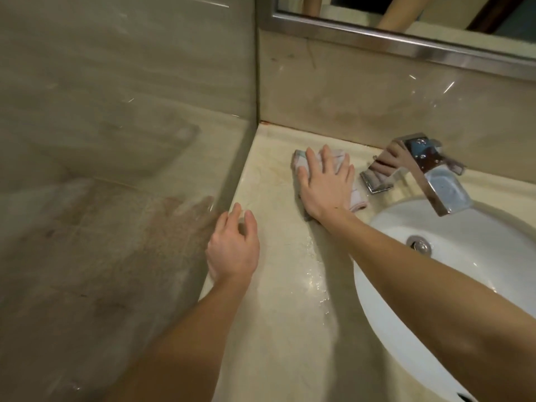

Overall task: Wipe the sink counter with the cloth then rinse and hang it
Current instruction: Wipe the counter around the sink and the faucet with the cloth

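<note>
The right hand (326,185) lies flat on the cloth (359,200), with its fingers (312,158) spread wide and straight, pressing it down. The cloth is on the surface (272,329) near the back edge, just beside the shiny tap (429,172). The left hand (233,252) rests at the left edge of the surface, by the glass wall (116,169). Its fingers are loosely bent and hold nothing. A wet patch (314,275) shines on the surface beside the white sink (470,274).
</note>
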